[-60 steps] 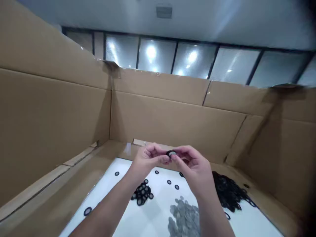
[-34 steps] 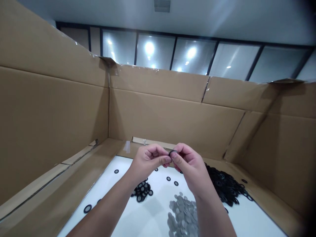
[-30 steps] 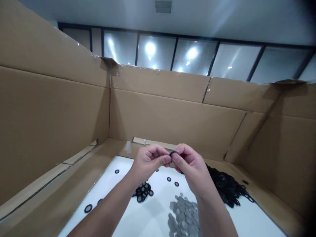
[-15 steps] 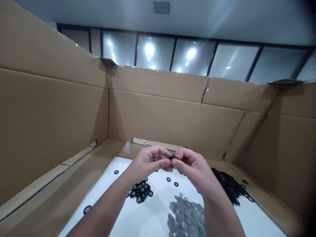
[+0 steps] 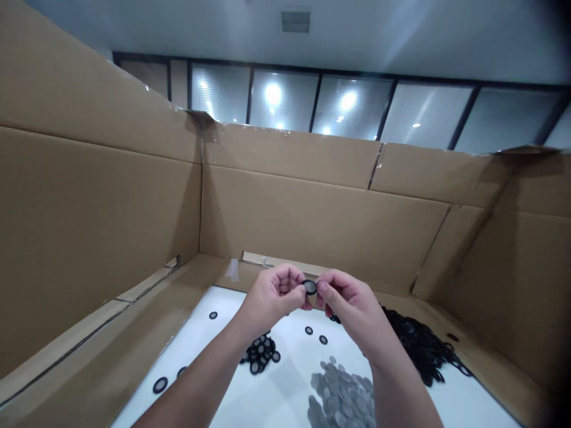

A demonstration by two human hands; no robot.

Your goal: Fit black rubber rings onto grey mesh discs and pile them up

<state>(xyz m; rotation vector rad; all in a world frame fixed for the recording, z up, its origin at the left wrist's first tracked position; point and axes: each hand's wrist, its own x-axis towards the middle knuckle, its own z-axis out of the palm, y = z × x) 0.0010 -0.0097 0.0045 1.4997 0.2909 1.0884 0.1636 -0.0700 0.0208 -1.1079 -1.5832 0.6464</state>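
Fingers (image 5: 294, 297) of the left hand (image 5: 274, 297) and right hand (image 5: 350, 303) are gripping a rimmed disc (image 5: 310, 287), grey discs (image 5: 342, 395) and black rings (image 5: 417, 343) lying nearby.

Tall cardbd wall (image 5: 89, 214) on L meets back wall (image 5: 303, 220) at a corner; a horiz. crease (image 5: 289, 177) runs along both. Back wall also has a dk slit (image 5: 375, 166) up top, R of ctr. Bit of clear tape (image 5: 232, 270) on cardbd base (image 5: 207, 267) nr that corner. Cardbd strip (image 5: 147, 285) along foot of L wall. Beyond: row of window panes (image 5: 348, 116), dk frames (image 5: 316, 102), bright spots (image 5: 273, 94) in 'em. Above, ceiling (image 5: 200, 30) w/ rect. vent (image 5: 295, 22).
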